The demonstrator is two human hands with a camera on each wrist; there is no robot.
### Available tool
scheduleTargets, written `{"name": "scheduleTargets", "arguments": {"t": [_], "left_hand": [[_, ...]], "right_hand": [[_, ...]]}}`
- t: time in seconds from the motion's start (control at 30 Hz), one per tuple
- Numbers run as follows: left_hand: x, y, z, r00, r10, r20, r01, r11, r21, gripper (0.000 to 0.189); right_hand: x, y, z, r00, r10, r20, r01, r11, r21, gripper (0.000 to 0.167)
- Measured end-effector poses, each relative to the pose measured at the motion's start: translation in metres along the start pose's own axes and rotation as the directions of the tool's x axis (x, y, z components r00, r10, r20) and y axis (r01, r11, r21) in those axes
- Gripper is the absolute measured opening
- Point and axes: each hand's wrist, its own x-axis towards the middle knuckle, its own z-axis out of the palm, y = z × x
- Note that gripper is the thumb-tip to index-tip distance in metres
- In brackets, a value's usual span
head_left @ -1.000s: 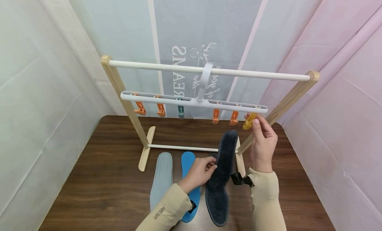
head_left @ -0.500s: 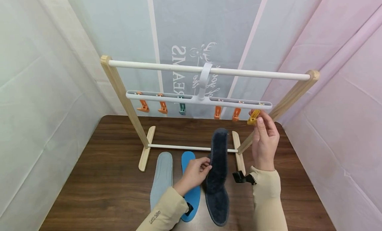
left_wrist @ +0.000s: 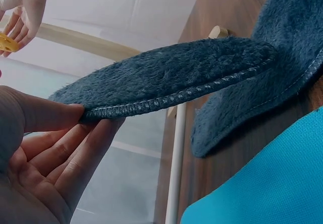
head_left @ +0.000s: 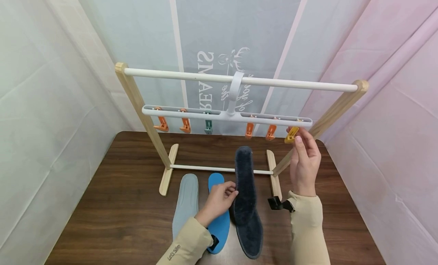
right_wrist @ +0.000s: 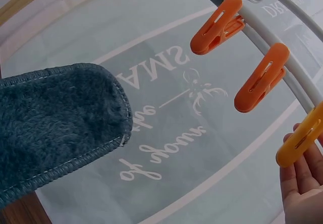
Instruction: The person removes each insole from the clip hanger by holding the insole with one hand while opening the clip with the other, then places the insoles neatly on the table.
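My left hand (head_left: 219, 200) pinches the edge of a dark blue-grey fuzzy insole (head_left: 244, 181) between thumb and fingers; stitching runs along its rim in the left wrist view. A second dark insole (head_left: 251, 238) lies under it on the table, partly covered. At the hanger's right end, my right hand (head_left: 304, 162) grips a yellow clip (head_left: 292, 135) with thumb and fingertips. The held insole's rounded tip (right_wrist: 75, 118) stands apart from that clip in the right wrist view. The clip hangs from a white bar hanger (head_left: 227, 115).
Several orange clips (head_left: 250, 130) and a green clip (head_left: 208, 126) hang along the same hanger, which hooks over the top rod (head_left: 291, 83) of a wooden stand. A blue insole (head_left: 219, 230) and a grey insole (head_left: 186, 200) lie on the brown table (head_left: 113, 204).
My left hand and the held insole have moved left, away from the yellow clip. The hanger and the right hand have shifted slightly right.
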Motion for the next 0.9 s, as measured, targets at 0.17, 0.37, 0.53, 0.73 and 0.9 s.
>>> {"name": "scheduleTargets", "arguments": {"t": [0.17,0.37,0.53,0.73,0.9], "left_hand": [[-0.002,0.000,0.000,1.000,-0.004,-0.002,0.004,1.000,0.000,0.020],[-0.004,-0.001,0.000,1.000,-0.025,0.003,0.025,1.000,-0.009,0.021],[-0.005,-0.005,0.003,0.997,-0.075,0.032,0.077,0.995,-0.065,0.023],[-0.007,-0.012,0.009,0.986,-0.141,0.086,0.154,0.974,-0.169,0.027],[-0.008,-0.015,0.015,0.978,-0.178,0.111,0.198,0.958,-0.207,0.029]], "right_hand": [[0.000,-0.001,-0.002,1.000,0.000,0.002,0.000,1.000,-0.024,0.030],[-0.001,-0.002,-0.003,1.000,-0.008,0.002,0.008,1.000,-0.021,0.031],[-0.002,-0.005,-0.005,1.000,-0.017,-0.004,0.017,0.999,-0.031,0.032],[-0.003,-0.006,-0.007,0.999,-0.022,-0.023,0.021,0.999,-0.049,0.033],[-0.004,-0.008,-0.008,0.999,-0.021,-0.049,0.019,0.999,-0.043,0.036]]}}
